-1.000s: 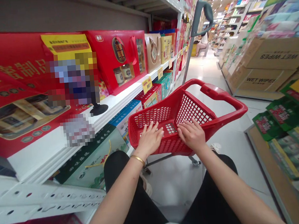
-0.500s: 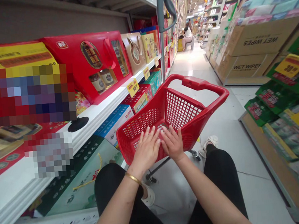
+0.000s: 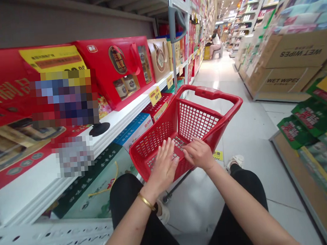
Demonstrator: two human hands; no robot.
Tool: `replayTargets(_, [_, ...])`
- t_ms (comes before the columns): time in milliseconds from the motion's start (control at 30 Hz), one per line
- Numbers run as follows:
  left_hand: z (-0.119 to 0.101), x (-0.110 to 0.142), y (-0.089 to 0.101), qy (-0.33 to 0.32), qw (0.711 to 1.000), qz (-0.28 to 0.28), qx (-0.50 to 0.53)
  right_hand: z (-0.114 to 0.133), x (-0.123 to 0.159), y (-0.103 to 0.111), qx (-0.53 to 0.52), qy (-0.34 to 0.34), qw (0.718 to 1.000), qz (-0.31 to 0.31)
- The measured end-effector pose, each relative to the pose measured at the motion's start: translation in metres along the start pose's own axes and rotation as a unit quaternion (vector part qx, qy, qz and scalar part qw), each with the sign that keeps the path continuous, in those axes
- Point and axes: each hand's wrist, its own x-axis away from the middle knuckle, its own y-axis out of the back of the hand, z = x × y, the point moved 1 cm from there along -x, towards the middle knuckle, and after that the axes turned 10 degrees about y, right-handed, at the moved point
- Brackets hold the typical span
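Gift boxes stood on a white shelf left of the hands; left hand and right hand, open and just apart, rested unclamped in a red shopping cart beneath them; wet wipes cartons stood well right.

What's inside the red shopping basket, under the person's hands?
The red mesh floor and walls of the plastic shopping basket show. The left hand and right hand cover part of the floor, so whatever lies beneath them cannot be seen.
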Motion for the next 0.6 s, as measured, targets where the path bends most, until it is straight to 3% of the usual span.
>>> replayTargets(100, [0.028,0.016,0.014,0.01,0.998,0.016,-0.056,-0.018,-0.002,0.01,0.013,-0.001,1.0,0.021])
replayTargets(200, [0.04,0.031,0.009,0.035,0.996,0.017,-0.081,-0.024,-0.006,0.015,0.037,-0.051,0.997,0.039])
replayTargets(300, [0.02,0.039,-0.012,0.061,0.995,-0.015,-0.071,-0.011,-0.005,0.019,0.042,-0.1,0.992,0.069])
replayTargets(400, [-0.014,0.044,-0.028,0.06,0.997,-0.026,-0.04,0.01,0.006,0.027,-0.015,-0.093,0.99,0.103])
replayTargets(500, [-0.03,0.042,-0.025,0.009,1.0,-0.007,-0.005,0.022,0.021,0.04,-0.096,-0.046,0.985,0.133])
replayTargets(600, [-0.013,0.026,-0.008,-0.012,1.0,-0.02,-0.019,0.018,0.027,0.052,-0.128,-0.01,0.977,0.171])
